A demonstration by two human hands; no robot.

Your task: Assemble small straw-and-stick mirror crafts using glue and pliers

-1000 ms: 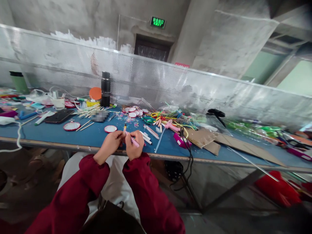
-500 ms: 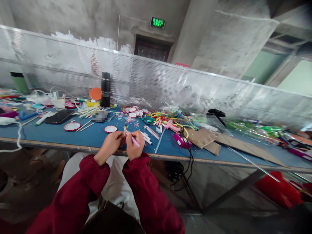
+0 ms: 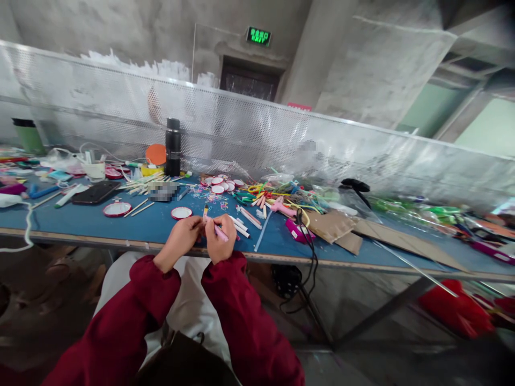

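My right hand (image 3: 222, 244) is closed around a pale pink marker (image 3: 220, 232), its barrel slanting across the fingers. My left hand (image 3: 182, 237) is closed close beside it, fingertips pinched together over the table's front edge. Between the two hands a small yellowish piece with a dark tip (image 3: 206, 210) sticks up; which hand bears it is unclear. What lies inside the left fingers is hidden. Just beyond the left hand rests a white disc with a red rim (image 3: 181, 213). Several white and pale marker pens (image 3: 240, 228) lie to the right of my right hand.
A black bottle (image 3: 173, 147) stands at the back, by the perforated metal screen (image 3: 241, 128). A phone (image 3: 96, 192) and wooden sticks (image 3: 147, 182) lie left. Rightward are a pink glue gun (image 3: 284, 208) with a hanging black cord, colourful stems (image 3: 281, 190) and cardboard pieces (image 3: 332, 225).
The view has shifted very slightly. Both hands keep nearly the same place and grip, with a small movement of the right fingers and the pink marker.
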